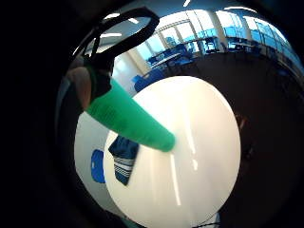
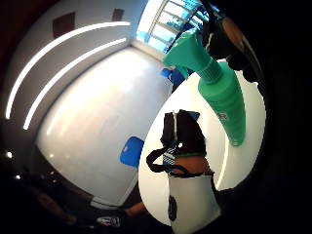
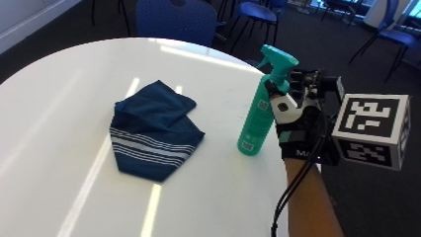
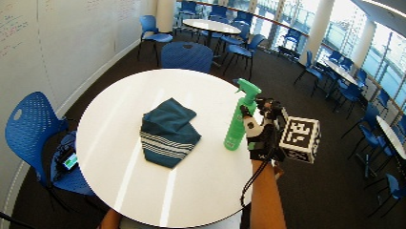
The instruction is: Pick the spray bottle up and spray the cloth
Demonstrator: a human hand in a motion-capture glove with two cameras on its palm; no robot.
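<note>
While the gloved right hand (image 3: 297, 126) wraps the green spray bottle (image 3: 262, 116) standing upright at the right edge of the round white worktop (image 3: 59, 128), we should lift straight and aim its nozzle left at the blue striped cloth (image 3: 154, 131). Blue chairs (image 4: 184, 56) surround the worktop on dark carpet.

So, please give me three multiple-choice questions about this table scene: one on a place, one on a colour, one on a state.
1. Where does the cloth lie?
A. on the white table
B. on a chair
C. on the floor

2. What colour is the spray bottle?
A. red
B. green
C. yellow

3. How does the bottle stand?
A. lying flat
B. upside down
C. upright on the table

Answers:
1 A: the striped blue cloth rests on the tabletop.
2 B: body and trigger head are green.
3 C: its base is on the table, beside the gloved right hand.
</note>
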